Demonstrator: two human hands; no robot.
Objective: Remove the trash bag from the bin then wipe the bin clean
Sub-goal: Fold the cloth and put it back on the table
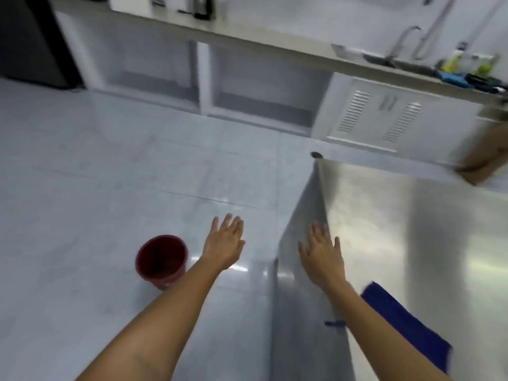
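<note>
A small dark red bin [161,260] stands upright on the pale tiled floor, its inside looking bare with no bag visible. My left hand [224,242] is stretched out flat with fingers apart, just right of the bin and above the floor, holding nothing. My right hand [322,254] is also spread flat, over the near left edge of a steel table [412,229], and holds nothing. A dark blue cloth [406,325] lies on the table beside my right forearm.
A long counter [247,39] with open cabinets runs along the far wall, with a sink and tap [398,50] and bottles at the right. A dark appliance [30,37] stands at far left. A brown cardboard box [486,158] sits at the table's far right.
</note>
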